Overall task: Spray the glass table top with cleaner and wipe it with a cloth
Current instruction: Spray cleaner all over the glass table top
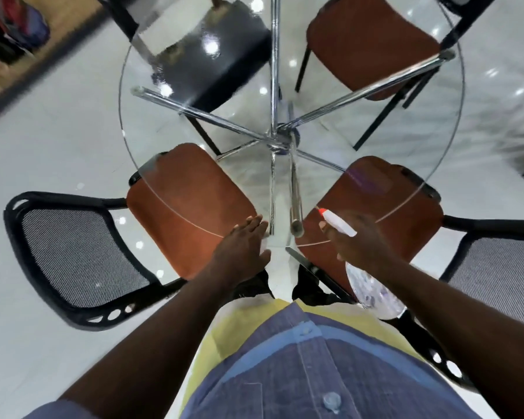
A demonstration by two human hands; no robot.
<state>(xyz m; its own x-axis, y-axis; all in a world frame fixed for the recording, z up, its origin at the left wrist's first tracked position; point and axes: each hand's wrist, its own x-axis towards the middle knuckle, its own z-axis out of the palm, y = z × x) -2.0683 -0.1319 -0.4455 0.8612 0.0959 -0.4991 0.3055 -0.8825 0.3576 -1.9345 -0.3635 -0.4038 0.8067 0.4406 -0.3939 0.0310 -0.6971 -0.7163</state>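
A round glass table top (360, 122) on chrome legs fills the middle of the head view. My right hand (360, 243) grips a clear spray bottle (372, 293) with a white head and red nozzle, held over the near edge with the nozzle pointing toward the table's centre. My left hand (242, 246) rests flat, fingers together, on the glass at the near edge and holds nothing that I can see. No cloth is visible.
Three chairs with brown seats (188, 207) and one with a black seat (212, 68) are tucked under the glass. Mesh chair backs (76, 252) flank me on both sides. The chrome hub (280, 137) sits under the centre. White tiled floor surrounds the table.
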